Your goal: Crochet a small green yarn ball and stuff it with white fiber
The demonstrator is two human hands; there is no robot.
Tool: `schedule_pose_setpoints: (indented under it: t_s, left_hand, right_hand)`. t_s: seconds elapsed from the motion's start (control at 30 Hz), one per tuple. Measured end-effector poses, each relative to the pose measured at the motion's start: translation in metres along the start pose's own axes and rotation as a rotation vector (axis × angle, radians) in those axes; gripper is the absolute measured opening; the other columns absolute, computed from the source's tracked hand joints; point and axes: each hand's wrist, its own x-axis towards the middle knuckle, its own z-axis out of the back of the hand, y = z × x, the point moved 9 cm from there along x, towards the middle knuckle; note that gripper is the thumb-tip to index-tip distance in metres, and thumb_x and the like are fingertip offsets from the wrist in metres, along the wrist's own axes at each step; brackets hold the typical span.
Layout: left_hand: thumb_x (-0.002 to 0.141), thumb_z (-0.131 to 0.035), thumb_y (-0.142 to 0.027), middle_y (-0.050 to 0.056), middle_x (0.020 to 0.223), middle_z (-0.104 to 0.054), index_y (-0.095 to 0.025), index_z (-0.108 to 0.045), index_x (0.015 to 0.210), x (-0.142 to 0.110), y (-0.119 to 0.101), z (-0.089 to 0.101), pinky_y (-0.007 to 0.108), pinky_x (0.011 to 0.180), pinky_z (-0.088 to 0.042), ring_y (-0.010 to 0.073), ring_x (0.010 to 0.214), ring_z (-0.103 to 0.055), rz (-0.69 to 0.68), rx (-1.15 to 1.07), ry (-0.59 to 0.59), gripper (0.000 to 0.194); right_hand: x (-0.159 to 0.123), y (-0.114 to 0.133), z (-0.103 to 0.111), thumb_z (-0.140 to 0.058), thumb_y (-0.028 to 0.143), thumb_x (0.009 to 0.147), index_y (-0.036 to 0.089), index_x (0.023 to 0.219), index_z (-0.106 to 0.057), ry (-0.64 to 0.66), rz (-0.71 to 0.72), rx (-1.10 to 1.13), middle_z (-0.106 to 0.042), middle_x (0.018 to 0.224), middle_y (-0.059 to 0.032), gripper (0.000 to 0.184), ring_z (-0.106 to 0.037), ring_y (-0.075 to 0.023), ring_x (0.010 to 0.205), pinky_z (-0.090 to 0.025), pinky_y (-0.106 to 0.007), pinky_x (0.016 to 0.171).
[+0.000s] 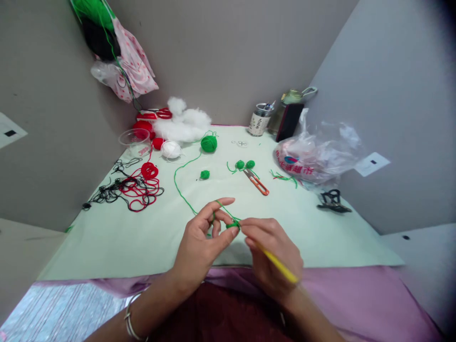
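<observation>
My left hand (204, 242) pinches a small green crochet piece (232, 224) between thumb and fingers, with green yarn looped over its raised forefinger. My right hand (272, 256) is closed round a yellow crochet hook (280, 267) whose tip meets the green piece. The green strand (181, 190) runs back across the pale green table cover (107, 237) to a green yarn ball (208, 143). Three small finished green pieces lie further back, one (204, 175) alone and a pair (245, 165) by the orange thread snips (257, 182).
A tangle of red and black yarn (131, 187) lies at the left. White stuffing (181, 124), red yarn balls, a white ball (171, 149) and a clear cup (135, 141) sit at the back. A plastic bag (313, 156), a jar (260, 119) and a black clip (333, 200) are at the right.
</observation>
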Motion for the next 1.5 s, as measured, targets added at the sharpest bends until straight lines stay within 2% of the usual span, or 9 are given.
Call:
schedule_pose_setpoints:
  t_s: [0.1,0.2,0.37,0.53,0.67,0.83,1.03,1.27,1.5]
  left_hand:
    - [0.081,-0.086,-0.031,-0.003,0.082,-0.058,-0.023,-0.069,0.132,-0.001,0.014,-0.011,0.021,0.060,-0.035,0.0067,0.063,-0.042,0.194,-0.266,0.081,0.054]
    - [0.079,-0.087,-0.027,-0.006,0.074,-0.051,-0.019,-0.074,0.126,-0.002,0.018,-0.017,0.019,0.051,-0.024,0.0023,0.053,-0.023,0.320,-0.424,0.135,0.049]
    - [0.079,-0.087,-0.027,-0.002,0.082,-0.057,-0.022,-0.079,0.119,0.000,0.008,-0.013,0.019,0.054,-0.028,0.0054,0.062,-0.038,0.229,-0.337,0.140,0.041]
    - [0.079,-0.088,-0.028,-0.002,0.088,-0.061,-0.026,-0.078,0.120,0.001,0.005,-0.009,0.019,0.062,-0.034,0.0061,0.067,-0.043,0.107,-0.195,0.053,0.042]
    - [0.080,-0.086,-0.027,-0.004,0.079,-0.057,-0.022,-0.077,0.122,0.001,0.015,-0.015,0.020,0.056,-0.030,0.0038,0.056,-0.032,0.222,-0.349,0.082,0.043]
    - [0.082,-0.083,-0.023,-0.007,0.071,-0.048,-0.017,-0.081,0.111,0.003,0.018,-0.015,0.018,0.053,-0.030,0.0011,0.050,-0.015,0.308,-0.507,0.115,0.031]
    - [0.084,-0.084,-0.026,0.002,0.095,-0.068,-0.025,-0.080,0.113,0.001,0.008,-0.013,0.021,0.081,-0.044,0.0119,0.088,-0.058,0.143,-0.256,0.139,0.030]
    - [0.087,-0.079,-0.031,0.001,0.093,-0.060,-0.027,-0.078,0.117,0.000,0.005,-0.005,0.025,0.075,-0.040,0.0138,0.082,-0.051,0.091,-0.068,0.124,0.030]
    - [0.087,-0.075,-0.026,-0.002,0.083,-0.054,-0.026,-0.077,0.114,-0.001,-0.002,-0.001,0.027,0.071,-0.037,0.0127,0.071,-0.044,0.044,0.055,0.073,0.027]
  right_hand:
    - [-0.004,0.004,-0.002,-0.062,0.005,0.097,0.025,0.124,-0.072,-0.010,0.078,-0.116,-0.075,0.112,-0.0100,0.035,-0.072,-0.0218,0.101,-0.061,-0.033,0.081]
    - [-0.002,-0.016,0.006,-0.056,0.006,0.100,0.025,0.119,-0.074,-0.125,-0.132,0.189,-0.075,0.102,-0.0060,0.032,-0.070,-0.0181,0.089,-0.060,-0.032,0.077]
    - [0.004,-0.036,-0.002,-0.055,0.015,0.104,0.026,0.105,-0.077,-0.167,-0.369,0.594,-0.074,0.095,-0.0029,0.024,-0.066,-0.0153,0.079,-0.057,-0.030,0.069]
    - [0.002,-0.027,-0.002,-0.060,0.007,0.099,0.029,0.114,-0.077,-0.133,-0.267,0.327,-0.076,0.098,-0.0031,0.031,-0.070,-0.0167,0.087,-0.058,-0.030,0.074]
    - [-0.001,-0.006,-0.003,-0.067,0.004,0.093,0.029,0.124,-0.076,-0.053,-0.060,0.020,-0.075,0.113,-0.0077,0.041,-0.072,-0.0205,0.097,-0.059,-0.033,0.078]
    - [0.000,-0.032,0.012,-0.059,0.010,0.101,0.027,0.110,-0.078,-0.239,-0.309,0.368,-0.074,0.092,-0.0046,0.028,-0.066,-0.0177,0.078,-0.055,-0.032,0.068]
    - [-0.001,-0.047,-0.008,-0.063,0.021,0.102,0.027,0.102,-0.080,-0.154,-0.468,0.597,-0.076,0.094,-0.0035,0.018,-0.065,-0.0162,0.079,-0.054,-0.030,0.070]
    - [-0.008,-0.062,-0.009,-0.058,0.030,0.105,0.021,0.097,-0.076,-0.175,-0.584,0.714,-0.074,0.090,-0.0049,0.022,-0.065,-0.0153,0.071,-0.056,-0.030,0.068]
    - [-0.002,-0.039,0.003,-0.052,0.019,0.106,0.024,0.104,-0.074,-0.098,-0.445,0.506,-0.074,0.094,-0.0027,0.023,-0.067,-0.0152,0.080,-0.056,-0.030,0.074]
